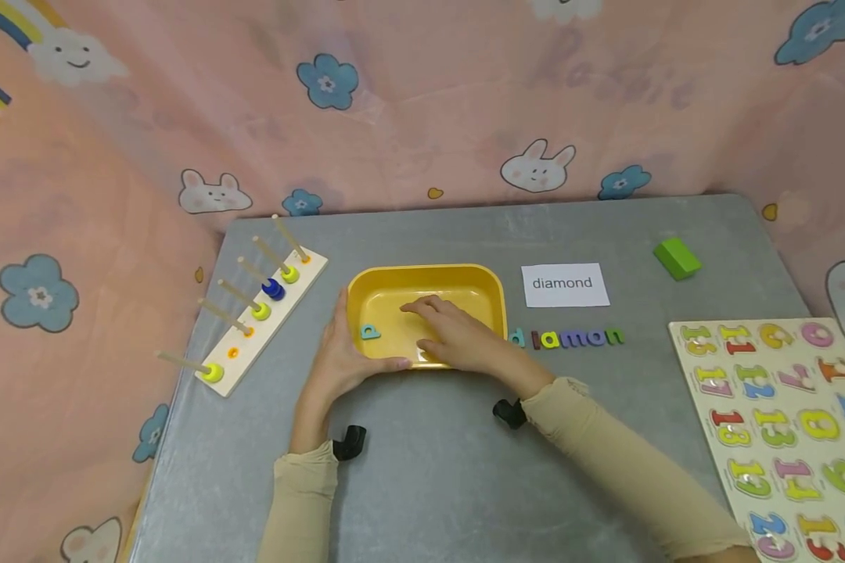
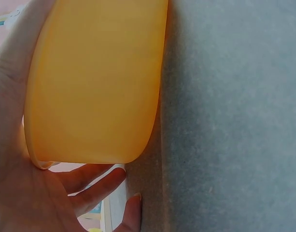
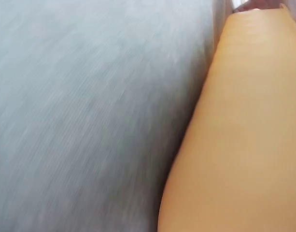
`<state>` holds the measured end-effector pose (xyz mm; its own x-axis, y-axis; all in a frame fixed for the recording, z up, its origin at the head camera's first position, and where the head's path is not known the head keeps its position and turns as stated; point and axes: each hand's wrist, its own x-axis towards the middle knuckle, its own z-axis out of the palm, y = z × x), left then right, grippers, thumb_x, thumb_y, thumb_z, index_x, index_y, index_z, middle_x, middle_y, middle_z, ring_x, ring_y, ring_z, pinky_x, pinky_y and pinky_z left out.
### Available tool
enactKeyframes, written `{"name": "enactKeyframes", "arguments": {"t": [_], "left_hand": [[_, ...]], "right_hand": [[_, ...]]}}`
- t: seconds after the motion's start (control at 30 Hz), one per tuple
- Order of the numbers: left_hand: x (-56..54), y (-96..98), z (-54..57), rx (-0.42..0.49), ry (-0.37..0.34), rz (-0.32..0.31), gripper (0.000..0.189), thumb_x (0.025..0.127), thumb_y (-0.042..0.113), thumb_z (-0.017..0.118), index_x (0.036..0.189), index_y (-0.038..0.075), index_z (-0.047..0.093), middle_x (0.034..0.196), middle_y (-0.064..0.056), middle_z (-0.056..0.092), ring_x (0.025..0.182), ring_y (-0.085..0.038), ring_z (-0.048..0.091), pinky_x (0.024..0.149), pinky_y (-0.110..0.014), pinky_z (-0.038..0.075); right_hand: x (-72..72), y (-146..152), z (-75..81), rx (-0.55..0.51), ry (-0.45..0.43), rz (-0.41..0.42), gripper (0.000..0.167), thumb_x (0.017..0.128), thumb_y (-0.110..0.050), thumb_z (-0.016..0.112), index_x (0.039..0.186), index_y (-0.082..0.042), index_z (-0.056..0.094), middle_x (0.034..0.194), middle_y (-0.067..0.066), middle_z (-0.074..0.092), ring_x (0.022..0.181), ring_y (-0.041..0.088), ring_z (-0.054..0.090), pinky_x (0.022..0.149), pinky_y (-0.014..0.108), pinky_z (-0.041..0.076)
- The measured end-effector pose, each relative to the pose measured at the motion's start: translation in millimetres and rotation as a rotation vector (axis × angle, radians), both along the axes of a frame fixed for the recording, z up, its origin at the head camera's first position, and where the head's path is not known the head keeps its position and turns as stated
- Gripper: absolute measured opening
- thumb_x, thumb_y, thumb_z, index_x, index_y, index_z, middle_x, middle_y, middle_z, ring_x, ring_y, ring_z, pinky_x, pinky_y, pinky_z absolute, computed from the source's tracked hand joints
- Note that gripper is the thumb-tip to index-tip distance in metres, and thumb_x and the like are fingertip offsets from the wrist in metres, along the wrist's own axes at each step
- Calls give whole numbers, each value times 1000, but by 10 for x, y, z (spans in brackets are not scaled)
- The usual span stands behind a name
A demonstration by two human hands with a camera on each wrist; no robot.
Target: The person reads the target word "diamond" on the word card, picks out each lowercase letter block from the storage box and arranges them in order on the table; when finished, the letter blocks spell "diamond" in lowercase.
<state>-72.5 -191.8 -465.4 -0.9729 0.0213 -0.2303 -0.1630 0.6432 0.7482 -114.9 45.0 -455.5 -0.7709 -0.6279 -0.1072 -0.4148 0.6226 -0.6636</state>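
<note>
A yellow tray lies on the grey table. My left hand holds its near left corner, thumb along the front rim and fingers along the left side; in the left wrist view those fingers reach past the tray's orange-looking wall. Inside, at the left, is a small teal letter. Over the tray's right half my right hand hovers, fingers extended and nothing visible in them. The right wrist view shows only the tray's wall and table. Coloured letters reading "diamon" form a row right of the tray.
A white card printed "diamond" lies above the letter row. A green block sits at the back right. The number puzzle board is at the right. A wooden peg board with coloured rings stands at the left.
</note>
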Motion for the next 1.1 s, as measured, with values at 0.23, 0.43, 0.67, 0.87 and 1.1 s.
{"name": "enactKeyframes", "arguments": {"t": [0.23, 0.43, 0.67, 0.87, 1.1], "left_hand": [[-6, 3, 0, -4, 0, -6, 157, 61, 64, 98, 171, 29, -8, 176, -19, 17, 160, -45, 22, 123, -68, 30], [-6, 11, 0, -16, 1, -18, 156, 62, 64, 98, 171, 29, -9, 176, -20, 18, 160, -46, 22, 122, -69, 31], [-3, 4, 1, -27, -3, -15, 156, 63, 62, 98, 171, 28, -8, 175, -22, 19, 160, -46, 22, 121, -69, 32], [-10, 3, -2, -23, 0, -18, 156, 63, 62, 98, 172, 25, -7, 175, -22, 20, 159, -48, 24, 122, -69, 32], [-12, -2, -7, -7, -1, -9, 158, 61, 64, 98, 172, 26, -8, 175, -19, 21, 158, -45, 25, 123, -66, 32]], "right_hand": [[-77, -234, -61, -29, 12, 67, 48, 106, -13, 64, 153, -16, 56, 151, 14, 56, 135, 34, 53, 115, 52, 45], [-112, -348, -101, 30, 40, 158, 47, 105, -12, 64, 152, -20, 60, 153, 13, 54, 129, 35, 49, 110, 53, 44], [-115, -390, -88, 104, 73, 214, 48, 107, -14, 61, 153, -27, 59, 160, 17, 47, 131, 39, 47, 104, 54, 44], [-128, -405, -76, 116, 52, 200, 41, 106, -16, 64, 146, -25, 64, 162, 14, 45, 133, 39, 46, 106, 55, 43], [-143, -355, -133, 90, 133, 88, 8, 102, -14, 72, 110, -13, 72, 126, 9, 62, 110, 29, 57, 94, 45, 52]]}}
